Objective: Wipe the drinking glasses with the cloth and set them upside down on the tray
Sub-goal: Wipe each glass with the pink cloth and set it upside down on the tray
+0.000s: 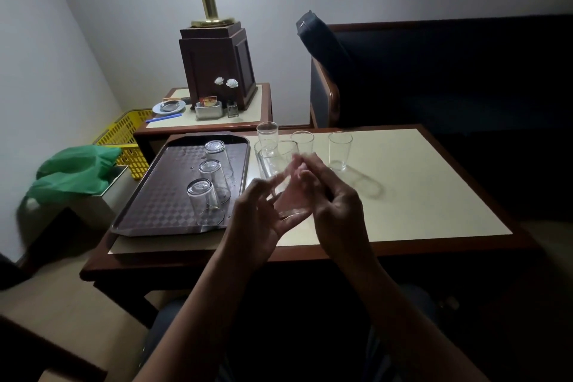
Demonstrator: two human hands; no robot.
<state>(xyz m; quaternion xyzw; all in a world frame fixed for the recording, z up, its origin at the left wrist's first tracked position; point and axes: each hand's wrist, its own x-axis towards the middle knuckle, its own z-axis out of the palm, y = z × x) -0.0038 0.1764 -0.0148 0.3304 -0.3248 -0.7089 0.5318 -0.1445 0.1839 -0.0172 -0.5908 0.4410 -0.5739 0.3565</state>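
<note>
I hold a clear drinking glass tilted above the table's middle, between both hands. My left hand cups its base from below with curled fingers. My right hand grips its side, the fingertips blurred. No cloth shows. The brown tray lies at the left with three glasses upside down on it: far, middle, near. Upright glasses stand behind my hands at the table's far edge: one at the left, one in the middle, one at the right. Another is partly hidden by the held glass.
The cream-topped table has a wooden rim. A side table behind it carries a lamp base, an ashtray and a metal holder. A yellow basket and a green bag sit left. A dark sofa stands behind.
</note>
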